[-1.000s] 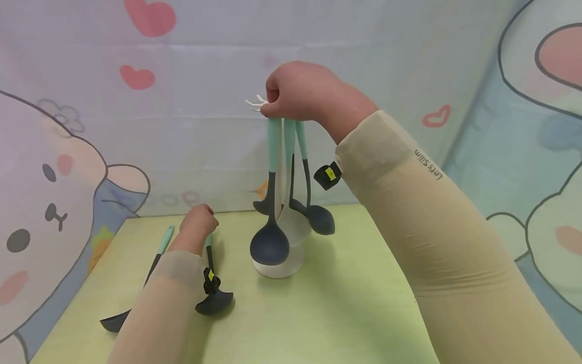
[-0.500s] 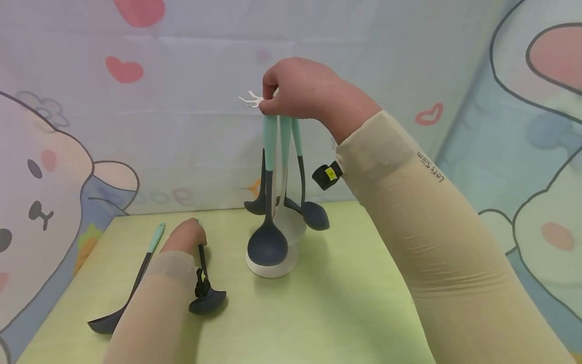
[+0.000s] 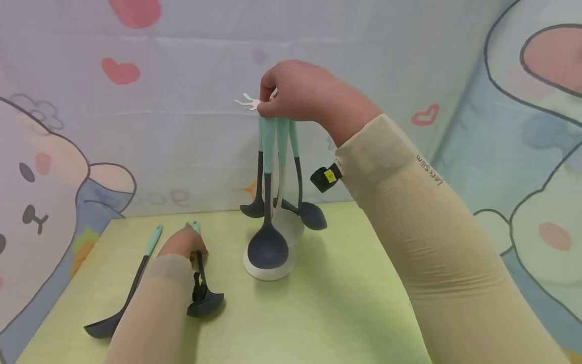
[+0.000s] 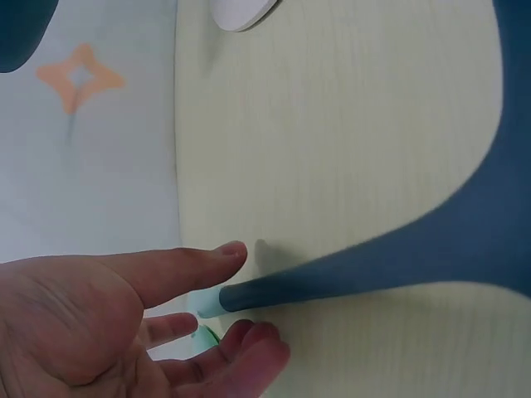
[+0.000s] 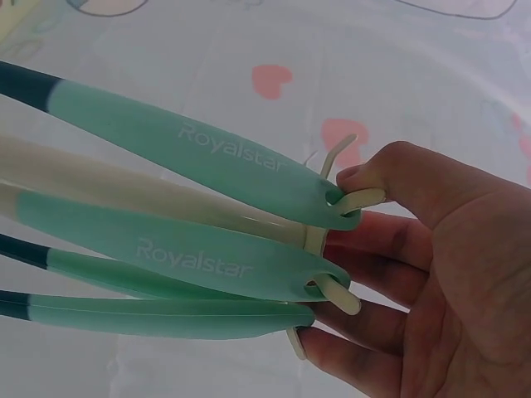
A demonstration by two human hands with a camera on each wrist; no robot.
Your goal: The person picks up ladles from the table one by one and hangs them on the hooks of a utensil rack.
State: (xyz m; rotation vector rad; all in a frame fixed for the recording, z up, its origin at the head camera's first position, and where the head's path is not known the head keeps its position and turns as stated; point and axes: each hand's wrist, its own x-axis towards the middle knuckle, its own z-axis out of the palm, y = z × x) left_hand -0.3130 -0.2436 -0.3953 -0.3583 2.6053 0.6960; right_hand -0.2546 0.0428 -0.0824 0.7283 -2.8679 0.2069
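Note:
My left hand [image 3: 184, 243] is over the mint handle of a dark utensil [image 3: 206, 304] with a wide curved head, lying on the table. In the left wrist view the thumb and fingers [image 4: 158, 327] spread on either side of its handle end [image 4: 211, 302], with gaps between. Up high, my right hand [image 3: 309, 96] holds the hooked top of a white utensil stand [image 3: 270, 274]. Its thumb presses beside a hook carrying one mint handle [image 5: 191, 149], and the other fingers curl behind the top. A dark ladle [image 3: 268, 246] hangs in front.
Left of my left forearm lies another dark utensil [image 3: 103, 327] with a mint handle. A dark spoon [image 3: 312, 216], a pale broad-headed utensil [image 3: 289, 227] and a small dark one [image 3: 252, 209] hang round the stand. A printed cloth [image 3: 204, 76] backs the table.
My left hand has come down and nearer along the utensil's handle, so the handle's end now shows beyond it. The hung utensils have swung round slightly; my right hand keeps its hold.

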